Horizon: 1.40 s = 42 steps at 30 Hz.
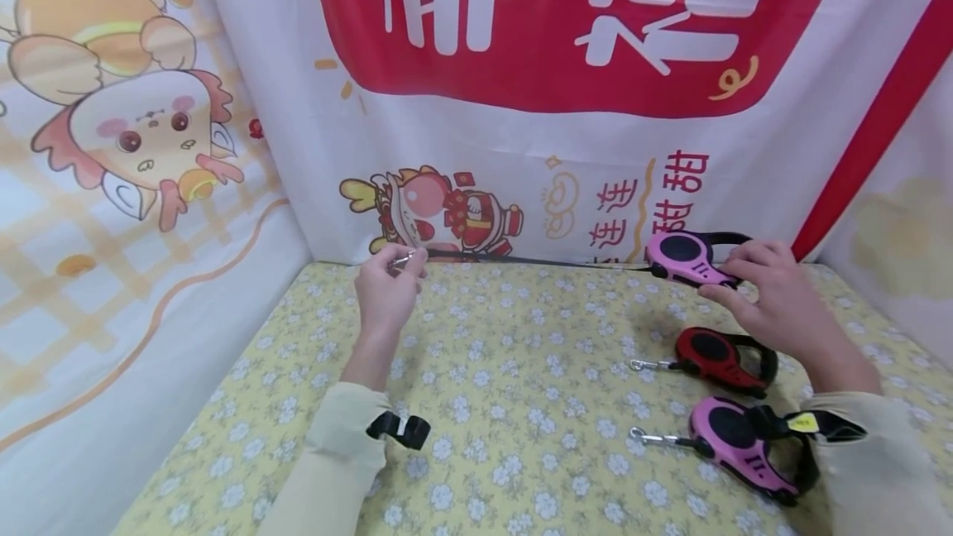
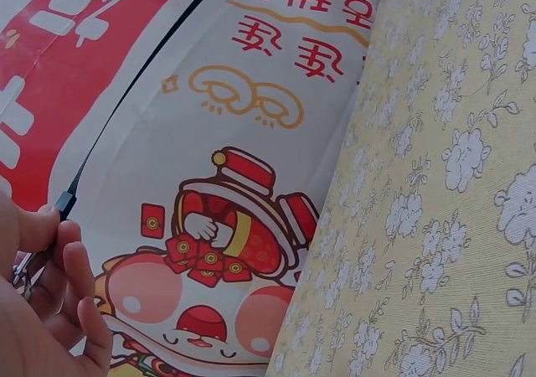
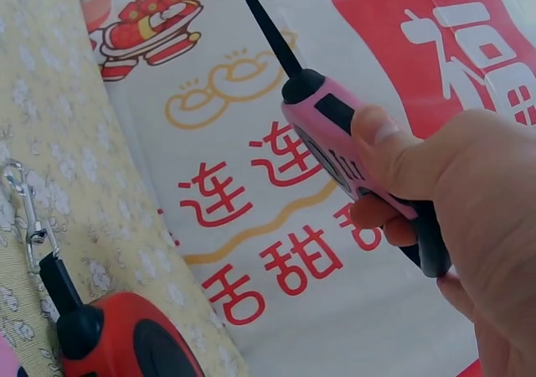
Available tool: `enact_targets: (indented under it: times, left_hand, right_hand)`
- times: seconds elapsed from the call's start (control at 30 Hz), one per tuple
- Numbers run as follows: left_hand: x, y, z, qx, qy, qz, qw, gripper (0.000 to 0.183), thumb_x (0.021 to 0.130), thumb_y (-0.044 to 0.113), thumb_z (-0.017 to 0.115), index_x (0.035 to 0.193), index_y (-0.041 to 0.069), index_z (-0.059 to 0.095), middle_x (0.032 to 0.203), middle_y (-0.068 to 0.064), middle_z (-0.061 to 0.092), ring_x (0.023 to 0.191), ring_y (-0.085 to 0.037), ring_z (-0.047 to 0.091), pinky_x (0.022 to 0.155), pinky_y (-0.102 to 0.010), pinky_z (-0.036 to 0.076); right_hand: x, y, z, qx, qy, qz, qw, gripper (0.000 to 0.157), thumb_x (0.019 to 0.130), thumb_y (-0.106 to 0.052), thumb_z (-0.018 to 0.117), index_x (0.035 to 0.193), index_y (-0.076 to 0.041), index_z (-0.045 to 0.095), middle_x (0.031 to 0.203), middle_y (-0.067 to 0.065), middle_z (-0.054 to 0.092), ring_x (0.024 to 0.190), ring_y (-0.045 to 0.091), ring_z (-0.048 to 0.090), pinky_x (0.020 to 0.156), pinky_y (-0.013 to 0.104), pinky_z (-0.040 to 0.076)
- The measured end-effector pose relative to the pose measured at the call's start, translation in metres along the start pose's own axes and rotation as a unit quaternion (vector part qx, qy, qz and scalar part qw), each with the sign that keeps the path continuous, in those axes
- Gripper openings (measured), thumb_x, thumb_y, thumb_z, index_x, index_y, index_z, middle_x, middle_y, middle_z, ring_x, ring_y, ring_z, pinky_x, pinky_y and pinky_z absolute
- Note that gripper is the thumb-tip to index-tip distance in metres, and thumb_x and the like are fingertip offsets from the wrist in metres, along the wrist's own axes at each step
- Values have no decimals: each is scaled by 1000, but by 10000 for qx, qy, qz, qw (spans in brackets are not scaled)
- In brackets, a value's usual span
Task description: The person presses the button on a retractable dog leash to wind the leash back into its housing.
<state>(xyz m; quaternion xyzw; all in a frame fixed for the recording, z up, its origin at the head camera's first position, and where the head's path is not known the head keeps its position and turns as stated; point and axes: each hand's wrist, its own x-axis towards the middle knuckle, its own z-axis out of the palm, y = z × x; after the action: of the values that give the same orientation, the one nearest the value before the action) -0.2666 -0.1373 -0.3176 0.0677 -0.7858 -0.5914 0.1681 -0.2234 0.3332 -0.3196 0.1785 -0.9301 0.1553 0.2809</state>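
Note:
A pink and black retractable dog leash (image 1: pixel 681 257) is held up off the table by my right hand (image 1: pixel 774 304). In the right wrist view the thumb lies on top of the pink case (image 3: pixel 345 147) and fingers curl under its handle. Its black strap (image 1: pixel 521 259) is drawn out taut across to my left hand (image 1: pixel 389 288). There the fingers pinch the metal clip (image 1: pixel 402 261) at the strap's end; the left wrist view shows the strap's black end piece (image 2: pixel 65 203) by the thumb, the clip mostly hidden.
A red retractable leash (image 1: pixel 718 356) lies on the flowered tablecloth (image 1: pixel 506 404), its clip pointing left. Nearer, a second pink leash (image 1: pixel 733 441) lies partly under my right forearm. A printed white and red cloth (image 1: pixel 551 139) hangs behind the table, and another hangs at left.

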Motion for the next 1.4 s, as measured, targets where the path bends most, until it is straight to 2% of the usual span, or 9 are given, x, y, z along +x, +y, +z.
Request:
enact_targets:
  times: [0.17, 0.37, 0.5, 0.73, 0.97, 1.2, 1.4]
  left_hand:
    - [-1, -4, 4, 78, -147, 27, 9999, 18, 104, 32, 69, 104, 15, 73, 95, -7, 75, 82, -22, 67, 69, -28, 53]
    - [-3, -6, 9, 254, -320, 281, 9988, 20, 104, 34, 69, 106, 15, 75, 97, -8, 75, 81, -21, 67, 69, -31, 53]
    - [-4, -5, 13, 304, -584, 363, 9972, 19, 104, 34, 70, 108, 17, 76, 102, -9, 77, 84, -22, 68, 73, -33, 55]
    - [-8, -5, 19, 386, -855, 516, 9943, 17, 104, 31, 70, 110, 17, 78, 101, -9, 76, 83, -22, 68, 73, -32, 56]
    - [-9, -5, 20, 485, -864, 488, 9939, 17, 105, 29, 69, 112, 17, 78, 102, -9, 76, 92, -37, 72, 74, -31, 57]
    - [-10, -5, 22, 654, -986, 396, 9922, 18, 106, 29, 67, 113, 17, 78, 105, -7, 76, 81, -21, 68, 71, -31, 54]
    - [-10, -4, 24, 698, -1048, 393, 9913, 19, 107, 27, 65, 116, 16, 77, 107, -7, 75, 82, -21, 68, 72, -31, 54]
  right_hand:
    - [0, 1, 5, 50, 3, 5, 10000, 36, 89, -17, 85, 105, 12, 72, 115, 31, 62, 116, 46, 45, 92, 65, 42]
    - [1, 3, 9, 27, 84, -68, 9999, 33, 94, -17, 79, 105, 12, 70, 115, 31, 61, 115, 47, 44, 93, 64, 40]
    - [1, 6, 10, 13, 159, -132, 9998, 26, 93, -10, 78, 102, 11, 68, 114, 31, 60, 115, 48, 43, 94, 64, 37]
    - [0, 3, 9, -56, -107, 97, 9999, 26, 94, -8, 75, 109, 12, 66, 123, 32, 58, 123, 50, 41, 100, 68, 37]
    - [2, -4, 11, -30, -256, 170, 9995, 26, 98, -11, 73, 111, 11, 66, 124, 32, 58, 125, 51, 42, 102, 69, 37]
    - [3, -5, 13, -31, -252, 91, 9996, 26, 98, -11, 73, 111, 10, 66, 122, 31, 59, 124, 50, 42, 101, 68, 37]
    - [4, -5, 15, 15, -198, -17, 9998, 25, 97, -10, 74, 109, 10, 66, 120, 30, 60, 121, 49, 43, 99, 67, 37]
